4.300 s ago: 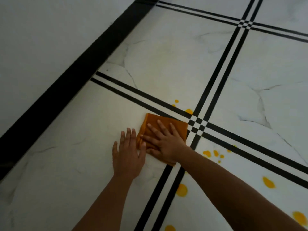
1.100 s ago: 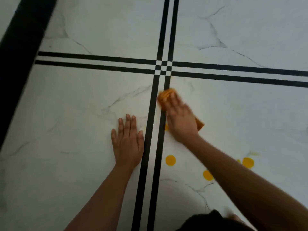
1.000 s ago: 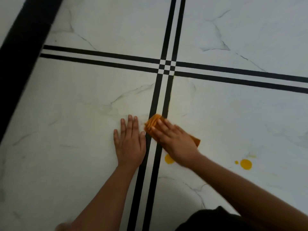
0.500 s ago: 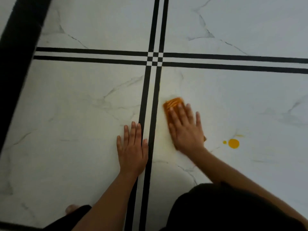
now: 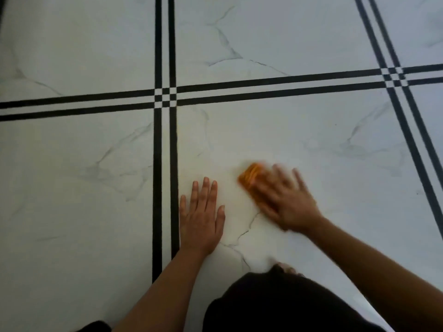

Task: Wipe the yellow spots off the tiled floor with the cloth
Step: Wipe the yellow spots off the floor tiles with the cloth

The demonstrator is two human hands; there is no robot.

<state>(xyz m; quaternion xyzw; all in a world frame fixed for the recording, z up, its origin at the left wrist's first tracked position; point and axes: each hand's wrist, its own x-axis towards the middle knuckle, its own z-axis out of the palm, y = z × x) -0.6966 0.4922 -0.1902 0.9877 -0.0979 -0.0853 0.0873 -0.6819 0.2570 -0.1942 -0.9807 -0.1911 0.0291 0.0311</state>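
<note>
An orange cloth (image 5: 250,174) lies bunched on the white marble tile (image 5: 311,130), and my right hand (image 5: 285,200) presses flat on top of it, fingers spread and motion-blurred. Only the cloth's far-left end shows past the fingers. My left hand (image 5: 202,216) rests flat and open on the same tile, just right of the black double line (image 5: 165,164), a hand's width left of the cloth. I see no yellow spots on the floor in this view.
Black double grout lines cross at a checkered junction (image 5: 165,98) beyond my hands, and a second junction (image 5: 394,74) sits far right. My dark-clothed knee (image 5: 275,305) fills the bottom centre.
The view shifted right. My right hand slid the cloth to the right, over where the last yellow spot was; that spot is gone. My left hand moved across the black line onto the right tile.
</note>
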